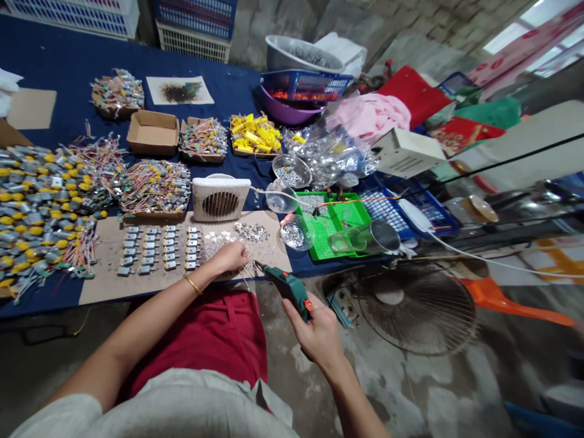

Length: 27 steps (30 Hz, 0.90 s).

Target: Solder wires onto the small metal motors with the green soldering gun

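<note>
My right hand (314,328) is wrapped round the handle of a dark green electric screwdriver (289,286) with orange switches. Its slim dark tip points left, close to the fingers of my left hand (233,257). That hand is closed in a pinch over the front of the cardboard sheet (107,267); what it pinches is too small to make out. Thin pale wires (247,278) hang just below its fingertips. Left of it, small silver motors (170,248) stand in neat columns on the cardboard. Small metal pieces (252,232) lie scattered behind my left hand.
Motors with yellow ends (41,207) are heaped at the left. A small white fan heater (221,198) stands behind the cardboard. A green basket (340,213) and a bowl of metal parts (296,232) sit at the right. A round fan grille (415,307) is below, beside the table.
</note>
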Tool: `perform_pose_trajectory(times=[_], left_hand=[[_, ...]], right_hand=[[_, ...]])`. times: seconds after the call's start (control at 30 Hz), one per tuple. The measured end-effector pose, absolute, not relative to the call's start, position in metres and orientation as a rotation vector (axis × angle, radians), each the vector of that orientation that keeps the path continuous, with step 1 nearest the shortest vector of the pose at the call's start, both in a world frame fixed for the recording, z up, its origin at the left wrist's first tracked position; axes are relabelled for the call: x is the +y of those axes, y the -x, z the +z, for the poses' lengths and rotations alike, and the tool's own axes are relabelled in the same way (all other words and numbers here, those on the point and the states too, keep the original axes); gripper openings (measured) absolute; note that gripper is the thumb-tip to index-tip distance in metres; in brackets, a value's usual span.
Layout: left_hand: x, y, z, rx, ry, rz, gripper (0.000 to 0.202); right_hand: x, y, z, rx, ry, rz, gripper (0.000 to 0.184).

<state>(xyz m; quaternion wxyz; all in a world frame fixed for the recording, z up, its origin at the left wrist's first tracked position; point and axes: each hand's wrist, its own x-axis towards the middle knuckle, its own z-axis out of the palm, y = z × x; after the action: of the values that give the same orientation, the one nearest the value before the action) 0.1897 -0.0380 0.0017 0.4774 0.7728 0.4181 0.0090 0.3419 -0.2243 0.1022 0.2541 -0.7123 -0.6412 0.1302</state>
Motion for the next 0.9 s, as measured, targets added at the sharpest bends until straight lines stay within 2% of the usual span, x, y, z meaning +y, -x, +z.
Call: perform_pose_trajectory(times=[0.23,0.9], left_hand=[[-0.038,-0.189,0.001,1.006,-1.844,0.006,0.017],[-0.037,-0.190,0.006,1.005,-1.872,-0.043,0.020]], right_hand=[[-0.238,-0.348,0.096,-1.525,2.075,0.287,0.038],[-0.237,-0.347,0.089,-1.501,2.029,0.305,0.038]])
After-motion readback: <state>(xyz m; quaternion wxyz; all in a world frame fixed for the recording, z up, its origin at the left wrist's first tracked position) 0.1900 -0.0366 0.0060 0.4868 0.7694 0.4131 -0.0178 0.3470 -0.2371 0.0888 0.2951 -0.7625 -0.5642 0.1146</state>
